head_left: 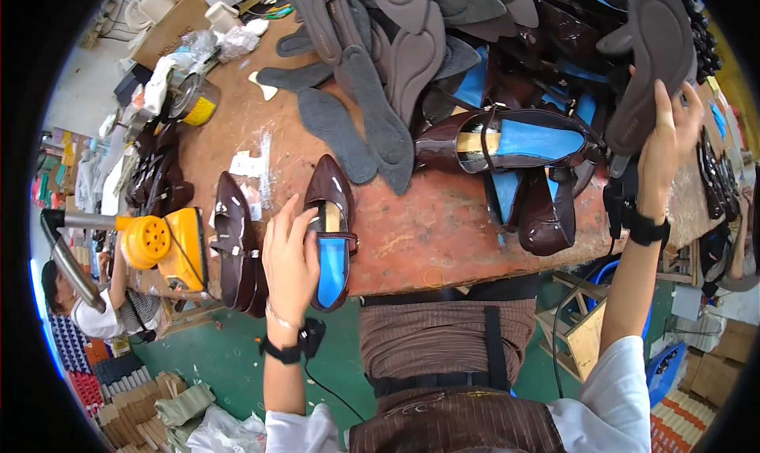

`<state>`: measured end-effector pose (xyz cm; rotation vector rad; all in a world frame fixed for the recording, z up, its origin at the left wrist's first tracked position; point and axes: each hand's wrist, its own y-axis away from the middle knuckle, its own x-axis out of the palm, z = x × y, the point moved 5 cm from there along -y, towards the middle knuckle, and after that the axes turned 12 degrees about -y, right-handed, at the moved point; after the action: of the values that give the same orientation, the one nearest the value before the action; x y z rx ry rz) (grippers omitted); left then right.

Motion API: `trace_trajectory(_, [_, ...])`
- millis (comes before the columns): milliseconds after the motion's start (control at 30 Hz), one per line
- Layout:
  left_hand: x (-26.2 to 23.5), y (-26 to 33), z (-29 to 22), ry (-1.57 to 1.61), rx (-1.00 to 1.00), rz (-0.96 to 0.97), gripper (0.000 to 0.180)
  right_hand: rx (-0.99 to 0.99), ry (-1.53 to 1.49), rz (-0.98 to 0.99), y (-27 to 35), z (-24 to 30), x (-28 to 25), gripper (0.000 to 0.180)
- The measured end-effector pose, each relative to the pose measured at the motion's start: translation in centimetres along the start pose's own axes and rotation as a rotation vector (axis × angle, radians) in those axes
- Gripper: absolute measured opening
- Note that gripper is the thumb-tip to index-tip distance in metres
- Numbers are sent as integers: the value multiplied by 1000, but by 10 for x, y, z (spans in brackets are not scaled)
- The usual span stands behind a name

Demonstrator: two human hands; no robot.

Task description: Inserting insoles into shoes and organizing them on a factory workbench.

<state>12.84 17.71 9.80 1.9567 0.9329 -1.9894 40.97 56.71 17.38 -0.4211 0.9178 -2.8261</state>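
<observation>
The maroon shoe (330, 180) is gleaming like smooth patent leather, its blue lining (332, 275) looking duller. The flat grey insole (336, 132) is showing a matt, felt-like nap, while the raised brown insole (654, 45) is looking smoother but equally matt. The wooden-looking tabletop (412, 247) is appearing scuffed and rough. The yellow device (185, 247) is resembling plastic, its tube (91, 220) shining like metal. The striped apron (443, 334) is looking like matt cloth.

The head-worn fisheye I'm watching looks steeply down from above and behind the left grip (290, 261) and the right grip (667, 125), near to both. It faces the counter (400, 243) between and beyond them, and spreads wide enough to catch the green floor (214, 358) below, straight edges bowing toward its rim.
</observation>
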Motion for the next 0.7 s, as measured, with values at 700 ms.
trace_trajectory(700, [77, 9, -163, 449, 25, -82, 52, 923, -206, 614, 261, 26, 3, 17])
